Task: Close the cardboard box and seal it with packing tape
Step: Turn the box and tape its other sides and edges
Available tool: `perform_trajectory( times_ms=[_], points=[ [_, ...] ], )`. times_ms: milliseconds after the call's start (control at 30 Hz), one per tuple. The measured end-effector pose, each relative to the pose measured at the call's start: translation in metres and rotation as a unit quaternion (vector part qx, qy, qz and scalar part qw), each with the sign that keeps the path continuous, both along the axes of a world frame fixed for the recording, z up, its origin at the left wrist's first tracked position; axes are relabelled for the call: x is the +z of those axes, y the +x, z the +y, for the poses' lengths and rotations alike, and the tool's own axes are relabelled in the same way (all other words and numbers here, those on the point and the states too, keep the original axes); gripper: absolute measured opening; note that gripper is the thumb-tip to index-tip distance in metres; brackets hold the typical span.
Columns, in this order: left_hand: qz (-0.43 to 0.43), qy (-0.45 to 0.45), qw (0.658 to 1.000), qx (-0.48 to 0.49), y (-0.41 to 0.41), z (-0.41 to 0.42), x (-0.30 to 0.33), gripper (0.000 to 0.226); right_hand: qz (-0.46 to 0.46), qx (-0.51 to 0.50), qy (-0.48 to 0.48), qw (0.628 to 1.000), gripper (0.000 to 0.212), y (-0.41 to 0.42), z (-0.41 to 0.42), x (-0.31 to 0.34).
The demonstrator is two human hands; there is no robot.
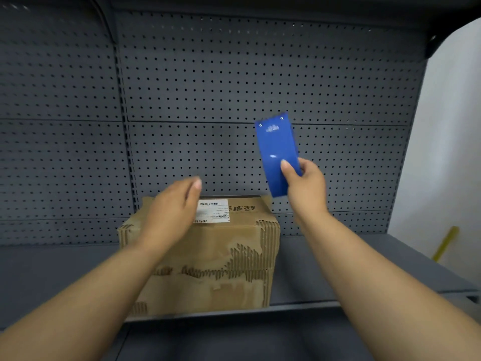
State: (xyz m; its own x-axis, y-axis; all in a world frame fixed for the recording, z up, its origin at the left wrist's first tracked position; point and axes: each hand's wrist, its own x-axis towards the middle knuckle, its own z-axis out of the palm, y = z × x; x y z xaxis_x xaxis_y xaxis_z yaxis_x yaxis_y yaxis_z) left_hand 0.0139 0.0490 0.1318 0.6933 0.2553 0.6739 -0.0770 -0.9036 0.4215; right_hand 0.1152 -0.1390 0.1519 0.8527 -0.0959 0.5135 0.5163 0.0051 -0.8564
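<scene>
We see the cardboard box [208, 254], flaps closed, on the grey shelf [325, 269] before a pegboard wall [234, 87]. Our left hand [171, 212] hovers over its top, fingers relaxed, holding nothing. Our right hand [304, 183] grips a blue tape cutter [277, 152] above the box's far right corner; a yellow pole [445, 243] stands far right.

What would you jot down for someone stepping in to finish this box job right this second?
Left hand: open, above the cardboard box, holding nothing; it is blurred.
Right hand: grips the blue tape dispenser, raised above the box's right side, against the pegboard.
Box: sits on the grey shelf, flaps down, shipping label on top, outer paper badly torn.
Done: box looks closed.
Left: I cannot tell whether any tape is on the top; run the tape along it and press it down.
</scene>
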Motion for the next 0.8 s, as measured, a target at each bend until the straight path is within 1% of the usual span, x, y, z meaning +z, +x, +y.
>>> perform_trajectory(
  times_ms=[67,133,167,233,300,367,433,500,600,667,800],
  points=[
    [-0.037,-0.102,0.993,-0.056,-0.006,-0.001,0.028,0.046,-0.013,0.055,0.037,0.998,0.030,-0.027,0.017,0.012],
    [-0.081,-0.195,0.972,-0.104,-0.017,-0.001,0.057,0.047,-0.016,0.087,0.051,0.995,0.031,-0.051,0.034,0.016],
    [-0.094,-0.227,0.962,-0.120,-0.023,0.000,0.071,0.048,-0.014,0.098,0.056,0.994,0.032,-0.062,0.042,0.016],
    [-0.085,-0.275,0.945,-0.155,-0.034,0.005,0.095,0.051,-0.005,0.111,0.057,0.992,0.037,-0.081,0.058,0.012],
    [-0.056,-0.318,0.925,-0.199,-0.043,0.011,0.112,0.055,0.010,0.118,0.053,0.992,0.042,-0.098,0.071,0.007],
    [-0.007,-0.330,0.914,-0.236,-0.055,0.017,0.119,0.051,0.018,0.123,0.056,0.991,0.039,-0.113,0.080,0.002],
    [0.035,-0.316,0.913,-0.256,-0.065,0.022,0.120,0.043,0.020,0.131,0.058,0.990,0.029,-0.128,0.086,-0.003],
    [0.051,-0.299,0.917,-0.259,-0.075,0.027,0.120,0.039,0.019,0.142,0.065,0.988,0.022,-0.142,0.090,-0.008],
    [0.059,-0.280,0.923,-0.256,-0.090,0.034,0.117,0.042,0.015,0.143,0.059,0.988,0.023,-0.157,0.093,-0.015],
    [0.066,-0.275,0.922,-0.263,-0.097,0.037,0.116,0.043,0.017,0.146,0.058,0.987,0.028,-0.164,0.093,-0.020],
    [0.087,-0.285,0.924,-0.241,-0.105,0.040,0.116,0.040,0.027,0.158,0.059,0.985,0.032,-0.177,0.088,-0.028]
  ],
)
